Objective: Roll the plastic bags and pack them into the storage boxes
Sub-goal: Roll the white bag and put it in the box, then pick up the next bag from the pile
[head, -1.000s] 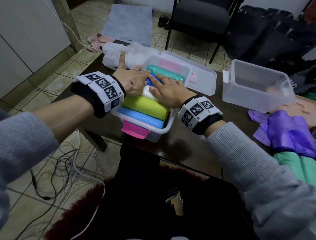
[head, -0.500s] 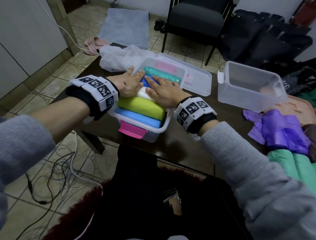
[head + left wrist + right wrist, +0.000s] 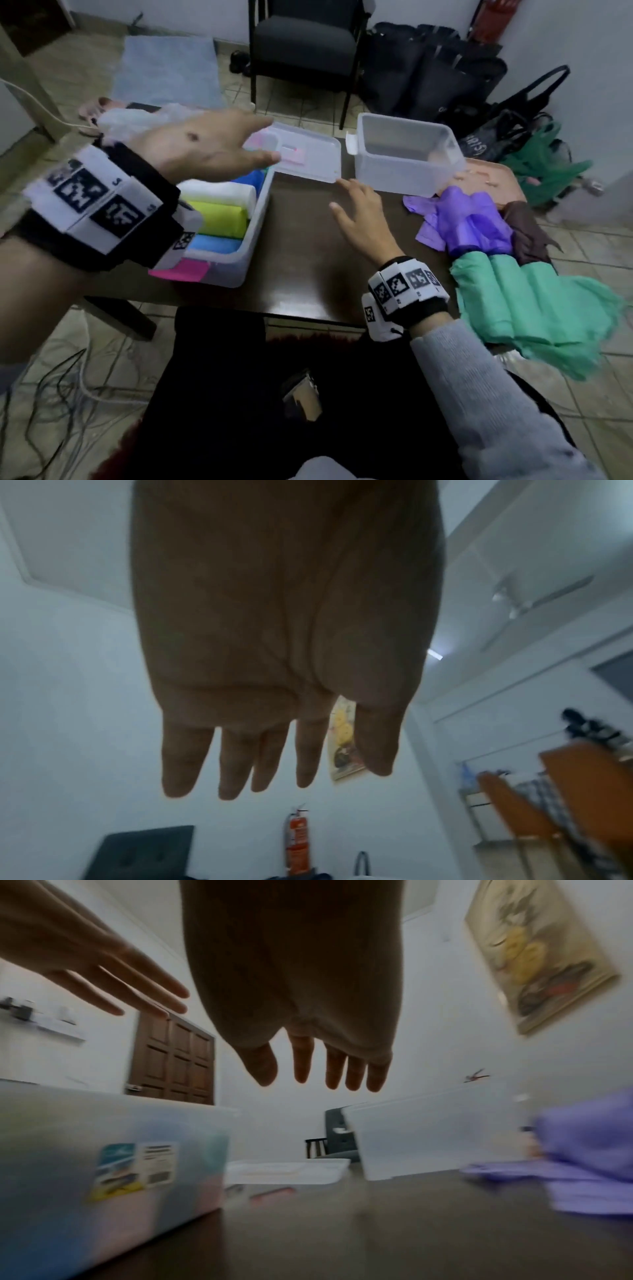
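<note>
A clear storage box [image 3: 255, 219] with a pink latch holds rolled bags: white [image 3: 219, 192], yellow-green [image 3: 219, 219] and blue [image 3: 214, 245]. My left hand [image 3: 212, 147] hovers above it, fingers straight, holding nothing, reaching toward the box's clear lid [image 3: 308, 156] lying behind. My right hand [image 3: 359, 212] is open over the bare dark table [image 3: 301, 274], fingertips near the lid's corner. An empty clear box [image 3: 404, 154] stands at the back right. Loose purple [image 3: 469, 219], green [image 3: 534, 301] and brown [image 3: 527, 233] bags lie at the right.
A white crumpled bag [image 3: 137, 120] lies at the table's back left. A dark chair [image 3: 305, 44] and black bags [image 3: 428, 78] stand behind the table. Cables [image 3: 61, 387] trail on the tiled floor at the left. A pink tray [image 3: 493, 176] sits behind the purple bag.
Both hands have lifted off the rolled bags in the box. The left rose toward the lid; the right moved right, over the bare table. The view swung right.
</note>
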{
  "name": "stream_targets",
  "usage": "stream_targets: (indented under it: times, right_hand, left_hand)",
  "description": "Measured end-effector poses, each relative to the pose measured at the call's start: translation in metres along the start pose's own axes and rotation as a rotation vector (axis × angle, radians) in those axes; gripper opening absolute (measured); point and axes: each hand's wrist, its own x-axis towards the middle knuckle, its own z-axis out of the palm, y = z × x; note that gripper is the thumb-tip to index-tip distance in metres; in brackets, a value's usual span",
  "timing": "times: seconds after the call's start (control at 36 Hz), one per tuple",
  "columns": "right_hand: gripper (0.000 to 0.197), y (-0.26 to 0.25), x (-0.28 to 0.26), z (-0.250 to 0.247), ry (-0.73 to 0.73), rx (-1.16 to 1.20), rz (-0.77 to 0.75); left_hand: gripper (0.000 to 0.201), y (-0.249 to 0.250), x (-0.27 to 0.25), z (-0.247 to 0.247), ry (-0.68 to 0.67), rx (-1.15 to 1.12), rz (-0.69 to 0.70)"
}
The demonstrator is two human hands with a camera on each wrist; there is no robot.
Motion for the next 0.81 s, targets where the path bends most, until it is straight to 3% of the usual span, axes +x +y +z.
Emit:
stream_targets:
  times: [0.11,0.19,0.33,0.44,0.58,0.72,0.81]
  right_hand:
    - [0.044,0.042,-0.02,-0.031,0.111,-0.155,0.199]
    - [0.042,0.067,-0.039,-0.053,0.204,-0.277,0.444]
    - [0.045,0.099,-0.068,-0.075,0.336,-0.369,0.734]
    - [0.048,0.122,-0.085,-0.08,0.274,-0.389,0.803]
    - [0.054,0.142,-0.096,-0.076,0.128,-0.383,0.841]
    - [0.059,0.143,-0.095,-0.072,0.1,-0.36,0.783]
    - [0.062,0.134,-0.094,-0.062,0.072,-0.302,0.715]
  left_hand:
    - [0.062,0.06,0.002,0.045,-0.099,-0.111,0.16]
    - [0.061,0.09,0.012,0.1,-0.196,-0.122,0.232]
    - [0.067,0.107,0.02,0.189,-0.332,-0.083,0.189]
    - [0.074,0.109,0.011,0.228,-0.346,-0.066,0.132]
    - [0.074,0.099,0.001,0.253,-0.243,0.007,0.129]
    - [0.07,0.096,-0.005,0.266,-0.086,0.062,0.128]
    - [0.069,0.095,-0.004,0.269,-0.061,0.048,0.12]
